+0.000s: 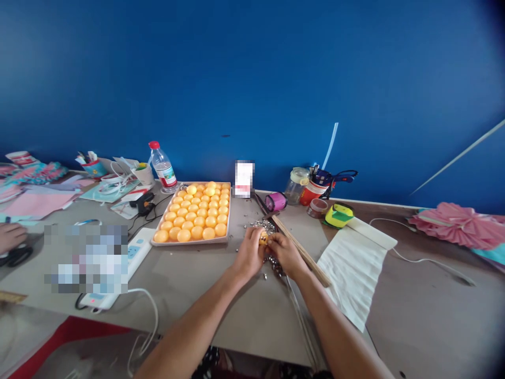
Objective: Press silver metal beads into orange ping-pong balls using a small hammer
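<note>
My left hand (252, 250) is closed round a small yellow-orange ball (263, 239), mostly covered by the fingers, with dark spots on its visible side. At the ball's right side, the fingers of my right hand (284, 253) are pinched together; anything between them is too small to make out. Under and around both hands lies a loose heap of small shiny metal pieces (272, 261). Left of the hands stands a shallow tray (189, 242) filled with rows of orange balls (197, 231), a few of them lying on top.
Thin wooden sticks (311, 260) and a white cloth (353, 268) lie to the right. Behind are a purple roll (276, 201), a jar (296, 184) and a yellow-green tape roll (339, 215). A bottle (163, 168) and power strip (136, 258) stand left; another person's hand (11, 237) is far left.
</note>
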Tool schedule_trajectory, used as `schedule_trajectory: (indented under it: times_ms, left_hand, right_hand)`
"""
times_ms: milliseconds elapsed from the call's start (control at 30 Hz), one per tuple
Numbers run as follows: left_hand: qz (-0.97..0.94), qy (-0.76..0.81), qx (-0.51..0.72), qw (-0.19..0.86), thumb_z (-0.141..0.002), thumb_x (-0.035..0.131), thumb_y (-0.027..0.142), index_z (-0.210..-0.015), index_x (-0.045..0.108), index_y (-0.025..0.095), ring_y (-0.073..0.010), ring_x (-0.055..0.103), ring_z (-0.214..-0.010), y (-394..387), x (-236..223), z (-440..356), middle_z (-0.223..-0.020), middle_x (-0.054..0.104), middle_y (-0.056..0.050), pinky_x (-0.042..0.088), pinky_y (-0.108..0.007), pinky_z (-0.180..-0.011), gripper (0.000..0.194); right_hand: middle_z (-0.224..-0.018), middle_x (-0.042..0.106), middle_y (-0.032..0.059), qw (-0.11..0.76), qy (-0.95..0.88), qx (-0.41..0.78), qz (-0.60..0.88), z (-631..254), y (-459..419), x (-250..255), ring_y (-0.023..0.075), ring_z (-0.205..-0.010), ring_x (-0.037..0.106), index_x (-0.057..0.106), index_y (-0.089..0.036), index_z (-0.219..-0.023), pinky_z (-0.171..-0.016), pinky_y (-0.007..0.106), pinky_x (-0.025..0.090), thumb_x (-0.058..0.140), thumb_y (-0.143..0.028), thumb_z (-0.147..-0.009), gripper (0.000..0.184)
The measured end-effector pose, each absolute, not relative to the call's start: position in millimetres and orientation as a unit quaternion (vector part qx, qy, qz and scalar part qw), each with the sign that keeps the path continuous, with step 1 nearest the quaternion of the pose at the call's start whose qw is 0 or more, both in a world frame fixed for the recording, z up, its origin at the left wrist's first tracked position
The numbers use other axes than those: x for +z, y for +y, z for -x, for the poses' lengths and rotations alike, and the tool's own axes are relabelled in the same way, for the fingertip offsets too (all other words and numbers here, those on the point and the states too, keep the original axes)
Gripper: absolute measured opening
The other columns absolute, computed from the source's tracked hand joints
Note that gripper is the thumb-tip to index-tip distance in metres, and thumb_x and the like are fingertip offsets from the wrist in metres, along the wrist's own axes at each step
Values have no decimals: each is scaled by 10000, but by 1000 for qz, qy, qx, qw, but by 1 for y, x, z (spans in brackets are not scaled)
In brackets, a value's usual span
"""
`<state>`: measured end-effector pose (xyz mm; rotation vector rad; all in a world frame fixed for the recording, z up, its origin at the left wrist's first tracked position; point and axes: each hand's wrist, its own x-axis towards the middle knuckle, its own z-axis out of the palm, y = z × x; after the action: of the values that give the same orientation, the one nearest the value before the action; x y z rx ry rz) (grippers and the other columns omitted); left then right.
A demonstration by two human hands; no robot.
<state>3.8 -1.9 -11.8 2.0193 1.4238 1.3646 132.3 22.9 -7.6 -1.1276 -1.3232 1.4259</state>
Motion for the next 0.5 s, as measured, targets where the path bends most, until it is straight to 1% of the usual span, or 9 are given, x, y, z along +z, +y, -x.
schedule_trajectory:
  times_ms: [100, 233, 367, 500]
  left_hand:
    - [-693, 499, 490, 176, -737, 455, 11, -1146, 481, 181, -214, 508, -1037, -2, -6, -3, -1095, 510, -107, 444, -415, -924, 443]
    - [-678, 509, 490, 203, -765, 447, 38, -1131, 478, 168, -214, 512, -1004, -2, -3, 0, -1071, 523, -110, 452, -404, -898, 389]
    - [-679, 487, 506, 215, -770, 436, 40, -1142, 458, 174, -215, 511, -1012, -1, -4, 0, -1078, 537, -108, 437, -417, -914, 397]
    - [-677, 474, 518, 221, -779, 472, 72, -1126, 467, 187, -210, 516, -1007, -2, -1, -1, -1064, 548, -95, 436, -409, -913, 366]
  right_hand:
    - [-603, 537, -18, 444, -513, 598, 427, -133, 22, -6, 125, -579, 493, 550, -183, -685, -591, 264, 407, 640, -351, -672, 192]
    - [-618, 542, -17, 455, -494, 628, 394, -132, 19, -1, 128, -596, 494, 523, -196, -699, -635, 273, 415, 648, -400, -692, 240]
    - [-612, 541, -19, 458, -463, 660, 375, -132, 18, 5, 132, -584, 495, 495, -207, -703, -624, 276, 412, 682, -458, -660, 316]
    - [-578, 510, -32, 461, -450, 670, 370, -134, 19, 7, 119, -546, 464, 497, -205, -708, -588, 266, 393, 710, -462, -630, 344]
